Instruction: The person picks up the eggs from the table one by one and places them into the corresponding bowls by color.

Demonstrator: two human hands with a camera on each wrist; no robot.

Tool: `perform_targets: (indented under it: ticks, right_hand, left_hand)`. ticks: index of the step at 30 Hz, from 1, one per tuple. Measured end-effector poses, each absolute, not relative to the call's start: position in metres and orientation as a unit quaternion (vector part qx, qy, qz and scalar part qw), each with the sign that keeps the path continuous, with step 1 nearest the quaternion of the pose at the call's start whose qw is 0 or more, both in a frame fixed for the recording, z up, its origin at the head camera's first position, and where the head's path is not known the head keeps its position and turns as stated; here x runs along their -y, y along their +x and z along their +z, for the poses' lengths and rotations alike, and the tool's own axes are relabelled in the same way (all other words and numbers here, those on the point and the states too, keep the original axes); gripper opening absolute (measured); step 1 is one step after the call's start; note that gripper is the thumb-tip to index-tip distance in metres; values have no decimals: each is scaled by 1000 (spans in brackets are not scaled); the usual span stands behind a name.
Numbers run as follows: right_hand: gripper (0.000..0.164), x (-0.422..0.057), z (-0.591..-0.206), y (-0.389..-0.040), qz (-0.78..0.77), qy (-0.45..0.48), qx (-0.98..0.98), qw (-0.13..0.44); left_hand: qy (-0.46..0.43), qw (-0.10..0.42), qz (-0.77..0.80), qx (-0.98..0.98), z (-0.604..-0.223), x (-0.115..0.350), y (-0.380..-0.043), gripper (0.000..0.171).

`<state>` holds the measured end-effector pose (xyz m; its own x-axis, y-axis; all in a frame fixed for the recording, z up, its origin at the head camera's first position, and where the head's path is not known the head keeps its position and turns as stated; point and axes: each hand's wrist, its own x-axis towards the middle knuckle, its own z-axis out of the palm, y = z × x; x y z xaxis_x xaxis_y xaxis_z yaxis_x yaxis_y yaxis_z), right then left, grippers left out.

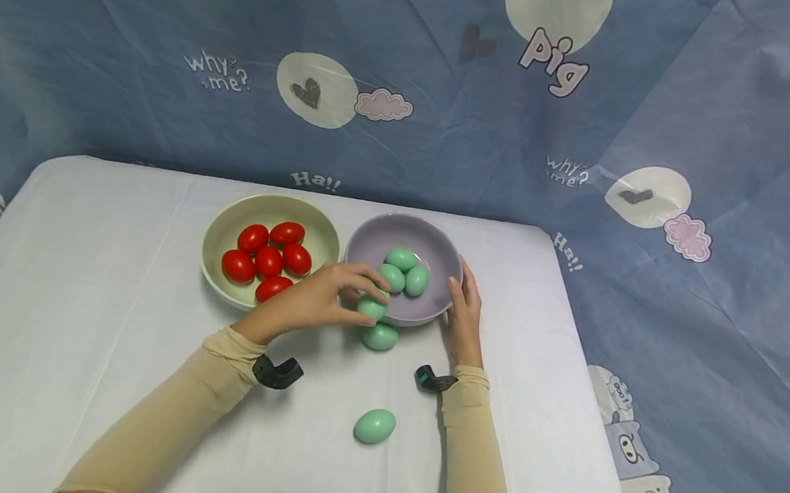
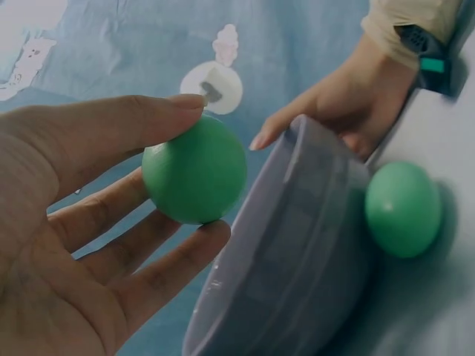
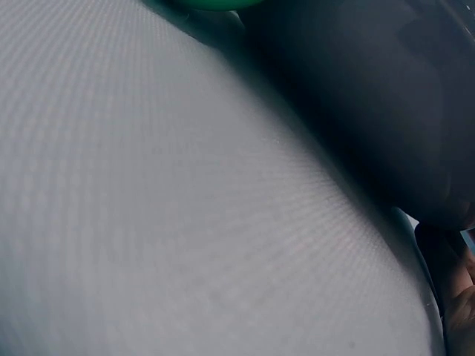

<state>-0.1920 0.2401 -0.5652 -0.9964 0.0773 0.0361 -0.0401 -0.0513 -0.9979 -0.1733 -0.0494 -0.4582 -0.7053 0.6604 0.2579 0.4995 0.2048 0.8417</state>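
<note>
My left hand (image 1: 326,295) pinches a green egg (image 2: 194,170) between thumb and fingertips, at the front left rim of a purple bowl (image 1: 442,255). Three other green eggs (image 1: 401,260) lie inside that bowl. On the bowl's right side, my right hand (image 1: 465,321) holds the wall, thumb at the rim and fingers along the outside. Just in front of the bowl a green egg (image 1: 381,337) lies on the table, below the held one. Another loose egg (image 1: 374,426) sits nearer the front, between the forearms. The right wrist view shows only a sliver of the right hand (image 3: 459,289).
To the left of the purple bowl stands a pale green bowl (image 1: 211,260) with several red eggs (image 1: 268,262); the left wrist passes over its front right edge. A white cloth covers the table (image 1: 112,291). Behind hangs a blue printed curtain (image 1: 234,136).
</note>
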Motion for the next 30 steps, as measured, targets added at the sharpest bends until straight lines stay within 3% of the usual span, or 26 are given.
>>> perform_targets:
  ticks: [16,30]
  right_hand:
    - [54,-241,-566,-192,716,-11,697,46]
    - [53,-242,-566,-194,723,-9,690,31]
  left_hand:
    - [361,121,491,-783,-449,25,-224,30]
    - [376,105,399,-830,-449,-8,-266,31]
